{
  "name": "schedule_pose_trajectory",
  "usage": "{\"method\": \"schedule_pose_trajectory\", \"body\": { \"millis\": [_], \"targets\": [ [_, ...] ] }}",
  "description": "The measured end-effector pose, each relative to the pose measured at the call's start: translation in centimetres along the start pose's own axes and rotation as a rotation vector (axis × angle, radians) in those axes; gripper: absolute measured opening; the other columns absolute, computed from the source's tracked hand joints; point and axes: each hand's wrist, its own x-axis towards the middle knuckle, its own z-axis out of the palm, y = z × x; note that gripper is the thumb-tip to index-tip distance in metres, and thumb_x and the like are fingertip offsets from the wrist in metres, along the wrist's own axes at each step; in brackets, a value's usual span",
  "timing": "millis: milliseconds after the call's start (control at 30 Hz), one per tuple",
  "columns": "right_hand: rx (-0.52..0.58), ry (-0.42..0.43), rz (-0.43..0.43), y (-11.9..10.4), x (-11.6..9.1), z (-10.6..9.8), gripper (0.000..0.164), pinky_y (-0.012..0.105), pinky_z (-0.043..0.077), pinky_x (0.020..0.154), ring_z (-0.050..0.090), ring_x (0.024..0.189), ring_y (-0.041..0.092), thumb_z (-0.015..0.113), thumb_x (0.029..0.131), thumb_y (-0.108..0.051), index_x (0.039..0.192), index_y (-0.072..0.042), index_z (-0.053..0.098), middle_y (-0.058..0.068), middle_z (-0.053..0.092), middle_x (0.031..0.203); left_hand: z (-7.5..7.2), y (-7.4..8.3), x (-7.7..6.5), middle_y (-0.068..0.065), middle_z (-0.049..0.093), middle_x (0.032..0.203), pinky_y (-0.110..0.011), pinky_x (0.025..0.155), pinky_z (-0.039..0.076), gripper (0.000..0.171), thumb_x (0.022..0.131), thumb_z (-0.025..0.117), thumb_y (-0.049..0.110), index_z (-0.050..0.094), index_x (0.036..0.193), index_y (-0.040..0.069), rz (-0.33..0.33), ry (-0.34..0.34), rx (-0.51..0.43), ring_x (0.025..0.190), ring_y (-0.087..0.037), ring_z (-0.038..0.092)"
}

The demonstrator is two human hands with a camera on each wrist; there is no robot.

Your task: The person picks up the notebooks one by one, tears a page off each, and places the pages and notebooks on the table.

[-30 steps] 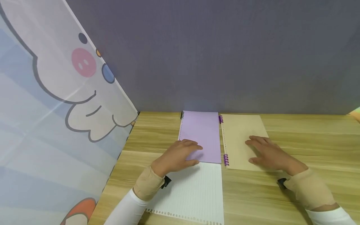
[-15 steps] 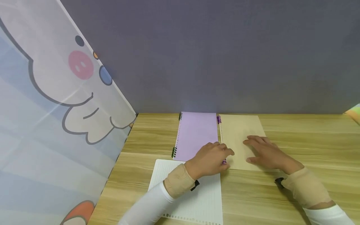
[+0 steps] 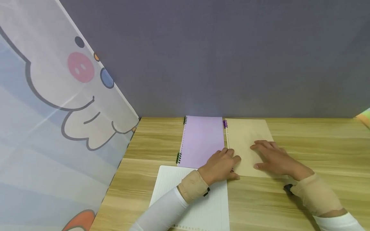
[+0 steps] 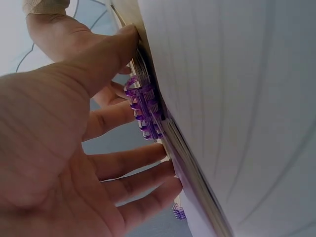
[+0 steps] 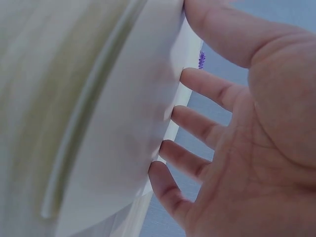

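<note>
A cream spiral notebook (image 3: pixel 245 131) lies flat toward the back of the table, with purple binding rings (image 4: pixel 143 108) along its left edge. My left hand (image 3: pixel 220 165) is at its lower left corner. In the left wrist view the thumb touches the edge close to the rings, while the other fingers reach out loosely by the spine. My right hand (image 3: pixel 276 160) rests fingertips on the right part of the cream cover, fingers spread. Left of it lies a lilac notebook (image 3: pixel 202 136) with dark green rings. A white lined sheet (image 3: pixel 170 183) lies below that, partly under my left forearm.
The wooden table (image 3: pixel 318 144) ends at a grey upright panel (image 3: pixel 216 57) behind the notebooks. On the left hangs a cartoon-printed cloth (image 3: pixel 43 144). Bare wood shows right of the cream notebook.
My left hand has moved right, from over the lilac notebook to the cream notebook's lower left corner. My right hand has stayed on the cream cover.
</note>
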Motion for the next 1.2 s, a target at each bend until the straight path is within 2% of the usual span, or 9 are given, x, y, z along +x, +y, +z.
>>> {"method": "schedule_pose_trajectory", "body": {
  "millis": [367, 500, 667, 800, 1033, 1200],
  "targets": [
    [0.006, -0.012, -0.008, -0.2, 0.0, -0.3, 0.066, 0.066, 0.027, 0.08, 0.026, 0.122, 0.041, 0.057, 0.082, -0.054, 0.134, -0.018, 0.039, 0.012, 0.026, 0.143, -0.2, 0.1, 0.2, 0.009, 0.043, 0.09, -0.023, 0.069, 0.034, 0.04, 0.079, 0.055, 0.062, 0.054, 0.098, 0.027, 0.011, -0.031, 0.006, 0.084, -0.009, 0.039],
    [0.029, -0.026, -0.014, 0.5, -0.2, -0.9, 0.065, 0.063, 0.028, 0.083, 0.027, 0.121, 0.044, 0.055, 0.084, -0.054, 0.134, -0.015, 0.04, 0.014, 0.028, 0.141, -0.3, 0.1, 0.2, 0.008, 0.043, 0.089, -0.023, 0.068, 0.034, 0.038, 0.081, 0.054, 0.06, 0.053, 0.097, 0.026, 0.017, -0.036, 0.009, 0.081, -0.009, 0.038],
    [0.098, -0.012, 0.042, 2.1, -1.1, -2.2, 0.063, 0.058, 0.033, 0.083, 0.028, 0.117, 0.047, 0.056, 0.086, -0.048, 0.129, -0.005, 0.042, 0.024, 0.03, 0.135, -0.3, 0.2, 0.3, 0.009, 0.042, 0.086, -0.023, 0.067, 0.033, 0.035, 0.082, 0.053, 0.058, 0.052, 0.097, 0.026, 0.022, -0.047, -0.003, 0.081, -0.009, 0.038],
    [0.101, -0.003, 0.088, 3.1, -1.3, -2.6, 0.064, 0.055, 0.035, 0.082, 0.032, 0.113, 0.045, 0.054, 0.087, -0.046, 0.127, 0.002, 0.041, 0.028, 0.033, 0.131, -0.3, 0.3, 0.3, 0.009, 0.04, 0.084, -0.022, 0.066, 0.032, 0.033, 0.082, 0.052, 0.058, 0.052, 0.096, 0.027, 0.019, -0.055, -0.007, 0.08, -0.009, 0.038],
    [0.079, -0.018, 0.182, 3.7, -0.7, -2.9, 0.067, 0.045, 0.042, 0.072, 0.051, 0.097, 0.036, 0.049, 0.09, -0.049, 0.125, 0.007, 0.04, 0.028, 0.045, 0.117, -0.5, 0.1, 0.4, 0.009, 0.04, 0.083, -0.024, 0.066, 0.033, 0.031, 0.083, 0.051, 0.056, 0.051, 0.093, 0.027, 0.02, -0.055, -0.017, 0.079, -0.009, 0.038],
    [0.1, -0.01, 0.221, 3.5, -0.6, -3.2, 0.058, 0.042, 0.044, 0.07, 0.058, 0.086, 0.027, 0.048, 0.092, -0.045, 0.121, 0.005, 0.044, 0.024, 0.054, 0.11, -0.5, 0.0, 0.4, 0.01, 0.039, 0.081, -0.023, 0.064, 0.032, 0.029, 0.084, 0.05, 0.055, 0.049, 0.091, 0.027, 0.014, -0.067, -0.031, 0.078, -0.008, 0.038]
  ]
}}
